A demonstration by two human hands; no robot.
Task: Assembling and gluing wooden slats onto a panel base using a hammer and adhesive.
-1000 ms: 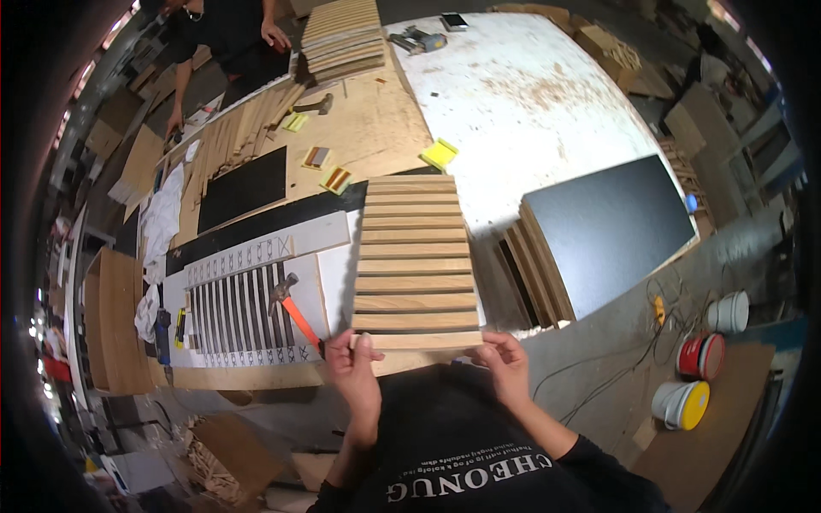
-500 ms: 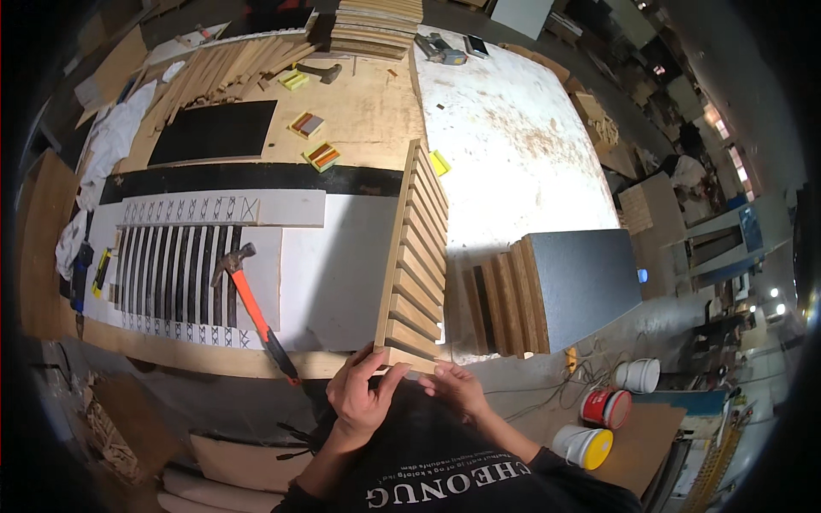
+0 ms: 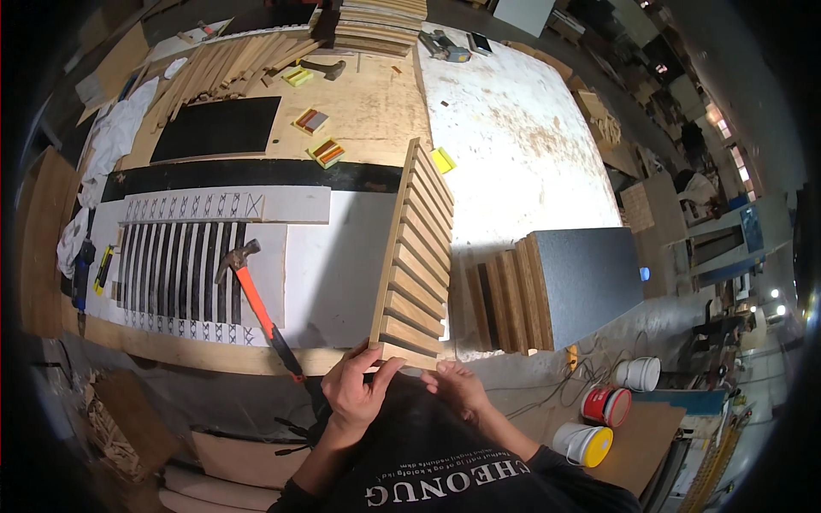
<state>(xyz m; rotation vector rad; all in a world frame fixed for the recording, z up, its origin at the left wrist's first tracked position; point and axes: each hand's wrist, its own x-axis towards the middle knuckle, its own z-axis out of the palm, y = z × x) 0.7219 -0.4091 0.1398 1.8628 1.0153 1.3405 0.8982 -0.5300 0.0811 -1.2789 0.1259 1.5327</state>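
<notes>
A slatted wooden panel [image 3: 416,256], with evenly spaced cross strips on its face, stands tilted on edge on the table, pointing away from me. My left hand [image 3: 355,389] grips its near left corner, thumb against the end strip and fingers round the back. At the near right corner, my right hand [image 3: 460,389] has its fingers curled against the panel's end. Left of the panel, a claw hammer [image 3: 254,299] with an orange and black handle lies across a board with black stripes [image 3: 184,274]. Its handle end overhangs the table's front edge.
Right of the panel stands a stack of dark-faced boards [image 3: 586,286]. Further back are small yellow-edged blocks [image 3: 327,153], a black sheet [image 3: 218,128], loose wooden strips [image 3: 231,73], a second hammer [image 3: 325,68] and a power tool [image 3: 445,47]. Buckets [image 3: 590,443] stand on the floor at right.
The panel has tipped slightly, so a little more of its slatted face shows. Both hands keep their places at its near end. The view has shifted a little.
</notes>
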